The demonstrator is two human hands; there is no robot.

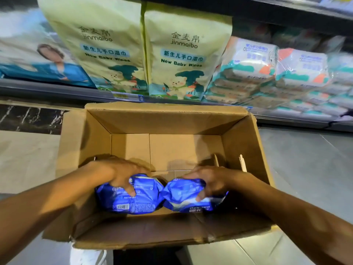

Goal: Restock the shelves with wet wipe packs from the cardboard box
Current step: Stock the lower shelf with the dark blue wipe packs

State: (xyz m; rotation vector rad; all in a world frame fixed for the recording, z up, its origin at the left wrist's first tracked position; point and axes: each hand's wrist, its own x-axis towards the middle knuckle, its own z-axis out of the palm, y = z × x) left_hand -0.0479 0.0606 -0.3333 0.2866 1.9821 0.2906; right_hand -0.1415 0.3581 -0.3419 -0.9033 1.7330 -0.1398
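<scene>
1. While the left hand (118, 173) and the right hand (212, 180) reach down in front of it, the dark metal shop shelf (57, 90) runs across the view well beyond them.
2. Around both hands stands the brown cardboard box (191, 119), its flaps open, on the grey tiled floor (305, 169). Beyond the fingers its bottom is bare cardboard.
3. Straight ahead of the hands, two tall pale-yellow bags of baby wipes (185, 50) stand upright side by side on the shelf.
4. Ahead and to the right of the right hand, clear-wrapped bundles of white and teal wipe packs (248, 73) are stacked on the same shelf.
5. In the near part of the box, two blue plastic wet wipe packs touch each other: the left blue pack (133, 199) is under the left hand and the right blue pack (187, 196) under the right hand.
6. Each hand grips its own pack from above, fingers curled over the far side and thumb on the near face. The hands are apart, just beside each other.
</scene>
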